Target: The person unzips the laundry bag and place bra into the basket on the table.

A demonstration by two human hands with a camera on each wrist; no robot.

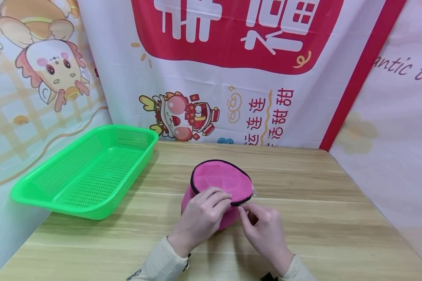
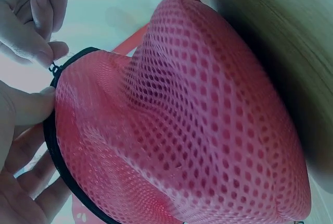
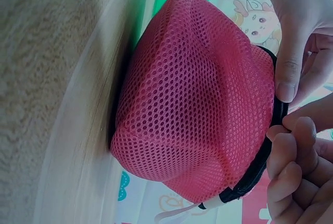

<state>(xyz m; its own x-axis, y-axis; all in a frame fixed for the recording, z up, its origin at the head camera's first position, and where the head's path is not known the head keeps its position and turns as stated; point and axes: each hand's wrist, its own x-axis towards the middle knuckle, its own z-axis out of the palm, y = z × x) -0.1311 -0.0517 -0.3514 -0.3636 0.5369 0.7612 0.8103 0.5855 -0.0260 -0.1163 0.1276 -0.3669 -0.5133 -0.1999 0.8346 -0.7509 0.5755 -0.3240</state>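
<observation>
A pink mesh bag (image 1: 221, 179) with a black zipper edge (image 2: 62, 166) stands on the wooden table, its round lid facing up. My left hand (image 1: 205, 214) grips the black edge at the near side, thumb pressed on the outside in the left wrist view. Just to its right, my right hand (image 1: 265, 228) pinches the small dark zipper pull (image 2: 54, 69) between thumb and index finger. In the right wrist view, the fingertips of both hands sit close together along the zipper, and a pale tag (image 3: 179, 212) hangs from the edge. The bag's inside is hidden.
To the left stands a green plastic basket (image 1: 126, 187) with perforated walls and floor. The wooden table (image 1: 319, 218) reaches to printed cloth hangings (image 1: 119, 78) at the back and both sides.
</observation>
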